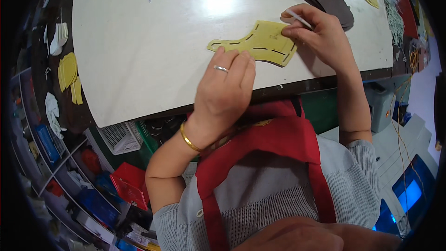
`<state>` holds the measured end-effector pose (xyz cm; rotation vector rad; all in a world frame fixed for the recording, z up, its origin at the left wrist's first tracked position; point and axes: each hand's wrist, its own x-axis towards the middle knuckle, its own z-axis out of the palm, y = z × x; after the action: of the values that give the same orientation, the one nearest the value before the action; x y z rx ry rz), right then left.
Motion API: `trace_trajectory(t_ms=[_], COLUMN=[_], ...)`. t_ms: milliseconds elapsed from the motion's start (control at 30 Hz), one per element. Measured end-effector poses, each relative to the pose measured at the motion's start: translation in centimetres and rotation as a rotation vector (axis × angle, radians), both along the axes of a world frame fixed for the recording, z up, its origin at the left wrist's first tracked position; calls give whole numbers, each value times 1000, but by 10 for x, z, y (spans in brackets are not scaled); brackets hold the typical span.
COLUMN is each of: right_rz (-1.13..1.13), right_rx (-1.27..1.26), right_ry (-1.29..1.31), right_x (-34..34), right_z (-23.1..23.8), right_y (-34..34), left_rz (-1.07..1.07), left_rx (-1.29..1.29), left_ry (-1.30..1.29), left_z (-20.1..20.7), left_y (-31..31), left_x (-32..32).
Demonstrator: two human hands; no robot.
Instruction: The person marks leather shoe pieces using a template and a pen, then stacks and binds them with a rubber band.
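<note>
Where the left hand (225,83) lies, the template's (265,37) hidden.

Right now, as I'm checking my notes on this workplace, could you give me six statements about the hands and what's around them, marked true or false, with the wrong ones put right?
1. The left hand rests on the yellow template. True.
2. The template's surface is plain, without any marks. False: dark dashes run across it.
3. The right hand holds a slim white tool. True.
4. A silver ring is on the right hand. False: it is on the left hand.
5. A gold bangle circles the left wrist. True.
6. The apron is green. False: it is red.
</note>
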<state>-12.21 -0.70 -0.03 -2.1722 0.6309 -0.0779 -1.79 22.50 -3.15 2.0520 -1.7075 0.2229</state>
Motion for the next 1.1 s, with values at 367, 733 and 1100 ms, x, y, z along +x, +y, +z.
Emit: trace_trajectory(t_ms=[367, 733, 1100], right_rz=[-65, 533, 395], right_rx=[-380, -112, -468], right_ry=[-310, -185, -246], right_x=[-8, 70, 31], right_z=[-11, 13, 27], right_y=[-9, 52, 4], left_rz=[-28, -14, -11], left_rx=[75, 1, 33], left_ry=[-104, -89, -41], left_z=[13, 4, 10], left_y=[-9, -6, -6], left_x=[-1, -14, -12])
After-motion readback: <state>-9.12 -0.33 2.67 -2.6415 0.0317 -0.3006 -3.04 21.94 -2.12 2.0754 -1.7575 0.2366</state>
